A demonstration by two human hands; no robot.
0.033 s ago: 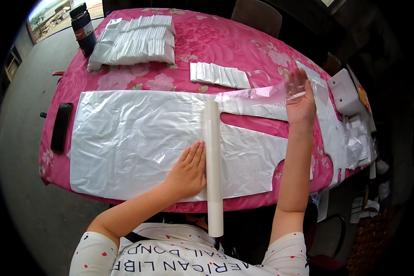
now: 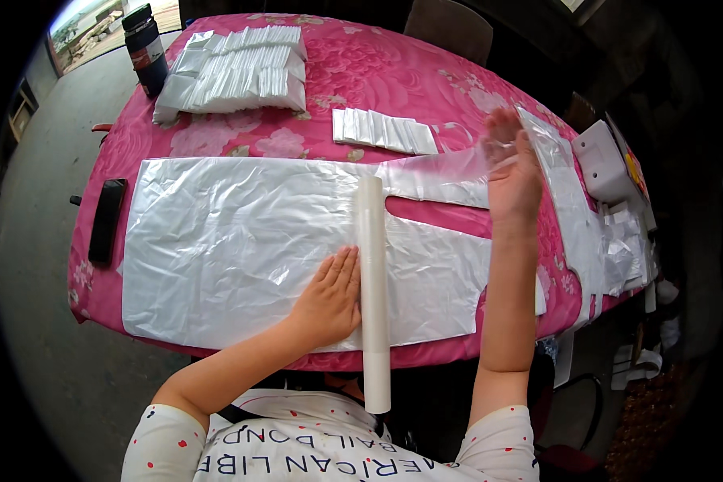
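Pink floral cloth covers the table [image 2: 426, 72] in front of us, and spread across it lies a big white plastic bag [image 2: 233, 249], flattened out, its handle straps running off to the right. Our left hand [image 2: 329, 301] is pressed flat on the bag, fingers straight and close together, fingertips touching the white tube [image 2: 372, 289] that lies across the bag and sticks out over the near table edge toward us. Our right hand [image 2: 512, 173] is up over the upper handle strap [image 2: 442, 173], fingers pinched on the thin film, the strap lifting off the cloth there. Beyond the bag, a small row of folded bags [image 2: 381, 130] sits mid-table, and a larger heap of folded white bags [image 2: 237, 72] rests at the far left corner, just beside a dark bottle [image 2: 146, 44]. A black flat object [image 2: 106, 218] lies at the left edge, just beside the bag. More loose plastic film [image 2: 586, 225] trails down the right side, near a white device [image 2: 602, 161].
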